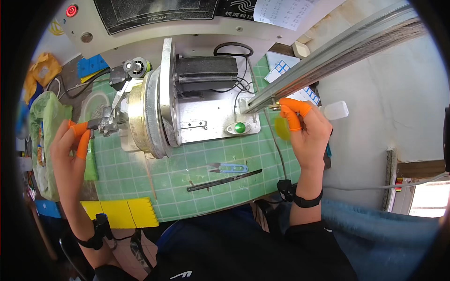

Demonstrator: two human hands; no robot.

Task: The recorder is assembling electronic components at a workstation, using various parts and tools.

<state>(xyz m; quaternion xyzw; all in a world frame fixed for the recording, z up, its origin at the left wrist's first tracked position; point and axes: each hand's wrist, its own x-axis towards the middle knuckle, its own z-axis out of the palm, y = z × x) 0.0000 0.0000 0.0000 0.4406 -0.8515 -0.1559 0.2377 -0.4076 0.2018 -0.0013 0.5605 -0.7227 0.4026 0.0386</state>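
My left hand [70,140], with orange finger cots on thumb and forefinger, pinches a small dark block [94,123] at a metal clamp [109,122] on the left side of the machine. Behind the clamp is a brass-coloured drum [137,114] beside a grey wheel [157,110]. Over on the right, my right hand [310,131] also wears orange finger cots. Its fingertips are closed together by a small screw with a round brass-coloured part [275,107] under a metal rail [328,54]. What lies between those fingertips is too small to make out.
On the green cutting mat [187,164] lie blue thread snips [228,167] and a thin black strip [225,180]. A green button [240,127] sits on the machine base. Yellow panels [122,213] are at the near left edge; a white bottle [336,110] lies beyond my right hand.
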